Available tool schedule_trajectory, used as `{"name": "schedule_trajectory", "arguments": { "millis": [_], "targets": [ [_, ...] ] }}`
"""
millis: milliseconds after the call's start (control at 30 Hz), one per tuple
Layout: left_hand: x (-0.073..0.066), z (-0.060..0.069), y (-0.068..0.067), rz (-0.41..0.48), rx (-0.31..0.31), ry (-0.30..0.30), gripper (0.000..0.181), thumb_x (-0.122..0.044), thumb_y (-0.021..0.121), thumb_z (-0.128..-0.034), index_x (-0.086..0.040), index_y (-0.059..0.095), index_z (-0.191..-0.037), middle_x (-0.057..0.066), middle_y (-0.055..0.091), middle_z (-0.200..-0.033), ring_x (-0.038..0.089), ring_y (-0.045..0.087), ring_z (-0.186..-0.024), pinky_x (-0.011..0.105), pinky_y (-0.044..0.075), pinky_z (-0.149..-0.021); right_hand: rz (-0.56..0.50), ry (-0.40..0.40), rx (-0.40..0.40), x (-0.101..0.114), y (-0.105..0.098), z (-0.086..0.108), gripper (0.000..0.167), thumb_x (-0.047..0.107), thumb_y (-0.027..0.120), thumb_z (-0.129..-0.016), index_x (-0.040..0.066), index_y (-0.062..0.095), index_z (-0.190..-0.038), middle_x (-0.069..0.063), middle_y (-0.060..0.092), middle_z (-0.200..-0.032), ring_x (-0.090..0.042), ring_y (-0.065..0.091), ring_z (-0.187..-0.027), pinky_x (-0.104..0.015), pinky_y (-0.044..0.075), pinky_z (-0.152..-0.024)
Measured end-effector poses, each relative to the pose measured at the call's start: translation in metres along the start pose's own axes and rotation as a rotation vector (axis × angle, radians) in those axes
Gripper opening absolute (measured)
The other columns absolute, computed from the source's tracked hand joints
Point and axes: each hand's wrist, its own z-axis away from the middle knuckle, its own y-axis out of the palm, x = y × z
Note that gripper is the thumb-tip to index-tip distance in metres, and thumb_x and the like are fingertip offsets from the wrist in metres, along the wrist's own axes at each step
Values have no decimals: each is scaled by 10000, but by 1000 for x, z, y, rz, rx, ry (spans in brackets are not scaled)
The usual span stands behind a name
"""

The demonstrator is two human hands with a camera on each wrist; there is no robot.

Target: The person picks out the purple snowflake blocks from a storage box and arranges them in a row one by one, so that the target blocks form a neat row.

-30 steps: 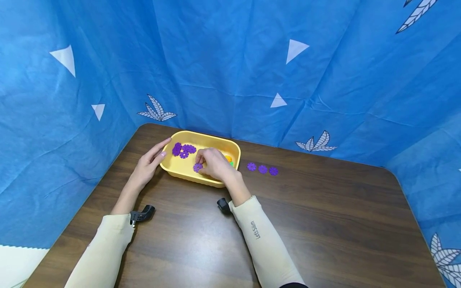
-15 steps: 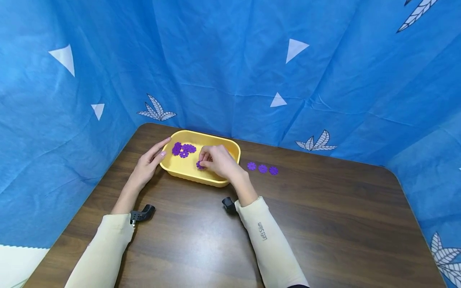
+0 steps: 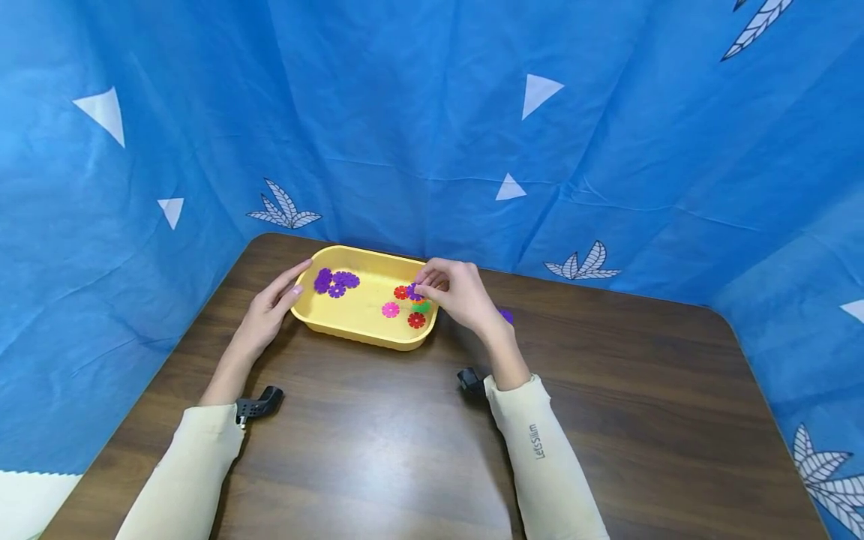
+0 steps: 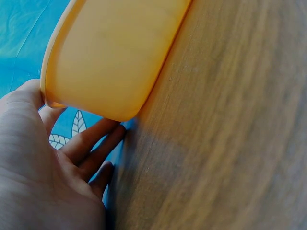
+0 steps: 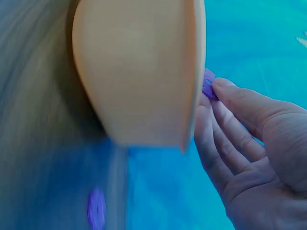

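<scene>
A yellow plastic tub [image 3: 364,334] stands on the table. My left hand [image 3: 266,307] holds its left end, thumb over the rim and fingers along the outer wall; the left wrist view shows the same hand [image 4: 62,158] against the tub wall [image 4: 115,57]. Above the tub's right end, my right hand [image 3: 462,292] pinches a purple notched snowflake disc [image 3: 414,292] between thumb and fingertips. In the right wrist view that disc [image 5: 208,84] shows just past the rim. Several purple discs [image 3: 337,290] lie in the tub's left part.
Red [image 3: 416,320], pink [image 3: 390,310] and green [image 3: 421,307] discs lie in the tub's right part. On the table right of the tub, one purple disc [image 3: 505,316] peeks from behind my right wrist. Blue cloth [image 3: 405,135] hangs behind the table.
My right hand has lifted the purple disc from the tub's middle and carried it right, uncovering the coloured discs. My left hand stays at the tub's end. The head view has shifted slightly.
</scene>
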Motion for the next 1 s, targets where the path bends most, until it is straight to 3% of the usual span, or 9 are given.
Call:
{"name": "schedule_trajectory", "arguments": {
  "millis": [367,700,1000],
  "targets": [
    [1,1,0,9,1,26,487,-301,484,-1136,-288,440,-1621,10,409,-1688,285,365,-1561,39,358,-1087,81,101,-142,-40,-62,38,46,170,804,-953,138,778,-974,-5,781,-884,-147,722,-760,-264,599,-696],
    [3,1,-1,26,-3,47,483,-275,488,-1136,-256,451,-1617,31,421,-1680,266,386,-1548,27,371,-1067,159,200,-135,-75,-98,77,58,153,794,-959,103,784,-986,-61,785,-893,-202,723,-758,-213,531,-614],
    [0,0,0,22,-2,37,485,-305,489,-1134,-272,451,-1616,20,420,-1681,275,387,-1548,17,371,-1057,243,301,-84,-99,-109,95,57,129,791,-960,89,780,-999,-67,782,-886,-190,708,-751,-250,548,-636]
  ]
}}
